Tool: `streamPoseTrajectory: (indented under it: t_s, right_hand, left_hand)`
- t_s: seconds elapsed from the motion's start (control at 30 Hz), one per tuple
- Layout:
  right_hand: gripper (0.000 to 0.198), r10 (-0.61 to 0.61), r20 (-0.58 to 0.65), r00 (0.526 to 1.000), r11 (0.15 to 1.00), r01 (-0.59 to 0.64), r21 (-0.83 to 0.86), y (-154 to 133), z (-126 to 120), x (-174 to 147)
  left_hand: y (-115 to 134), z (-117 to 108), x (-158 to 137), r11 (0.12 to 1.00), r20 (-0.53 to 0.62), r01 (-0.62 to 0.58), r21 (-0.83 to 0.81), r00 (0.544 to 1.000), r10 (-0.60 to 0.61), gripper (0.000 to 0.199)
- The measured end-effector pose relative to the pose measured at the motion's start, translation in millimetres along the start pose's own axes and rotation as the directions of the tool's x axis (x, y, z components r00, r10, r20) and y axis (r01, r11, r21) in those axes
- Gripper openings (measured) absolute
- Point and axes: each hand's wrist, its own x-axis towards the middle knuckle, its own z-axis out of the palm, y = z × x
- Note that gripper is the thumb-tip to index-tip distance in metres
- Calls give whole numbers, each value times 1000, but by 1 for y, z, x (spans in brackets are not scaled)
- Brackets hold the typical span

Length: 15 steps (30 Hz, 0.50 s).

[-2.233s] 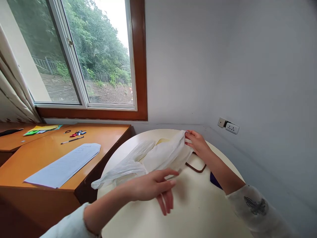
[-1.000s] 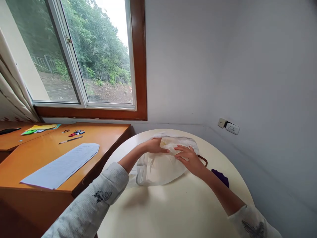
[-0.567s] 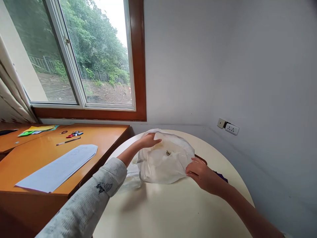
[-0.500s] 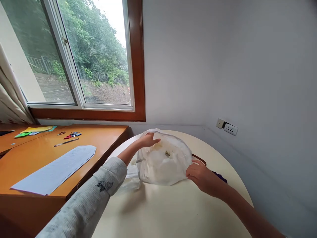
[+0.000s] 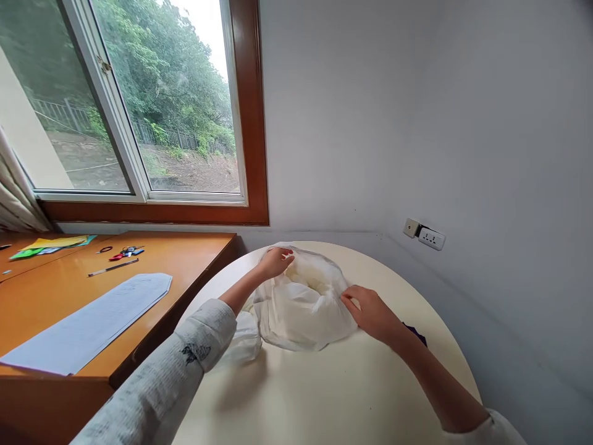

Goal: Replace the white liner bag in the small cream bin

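Note:
A thin, translucent white plastic bag [image 5: 306, 318] lies spread on the round cream table [image 5: 319, 395], its mouth facing up and its inside crumpled. At the far left of its rim, my left hand [image 5: 275, 262] has the film between its curled fingers and thumb; part of the grip is hidden. On the right, my right hand [image 5: 368, 309] pinches the edge of the same bag, fingertips pressed together. Another part of white film [image 5: 245, 340] rests under my left forearm, and whether it belongs to the same bag I cannot tell.
Something dark purple [image 5: 416, 334] lies behind my right forearm. On the wooden desk [image 5: 194, 247] at left are papers [image 5: 102, 324], a pen [image 5: 113, 267], keys [image 5: 127, 252] and coloured sheets [image 5: 50, 245]. A wall socket [image 5: 432, 238] is at the right.
My right hand has moved slightly left and up along the bag's edge. The bag's inside has shifted, and the brown edge seen behind it no longer shows. The view has turned slightly right.

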Motion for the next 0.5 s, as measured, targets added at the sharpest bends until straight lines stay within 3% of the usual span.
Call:
streamPoseTrajectory:
  t_s: [0.1, 0.23, 0.4, 0.5]
  right_hand:
    - [27, 161, -129, 978, 925, -104, 366, 4, 11, 24]
    - [47, 388, -27, 921, 680, -266, 683, 10, 32, 57]
    - [47, 328, 96, 940, 550, -273, 790, 8, 54, 75]
    - [54, 337, 54, 940, 503, -229, 833, 8, 66, 73]
  left_hand:
    - [-2, 4, -1, 997, 52, 16, -75, 999, -12, 38]
    - [-4, 14, -1, 972, 118, 67, -226, 992, -41, 46]
    - [-2, 28, -7, 887, 188, 118, -446, 981, -35, 49]
    - [-2, 35, -12, 764, 283, 204, -612, 959, -28, 60]
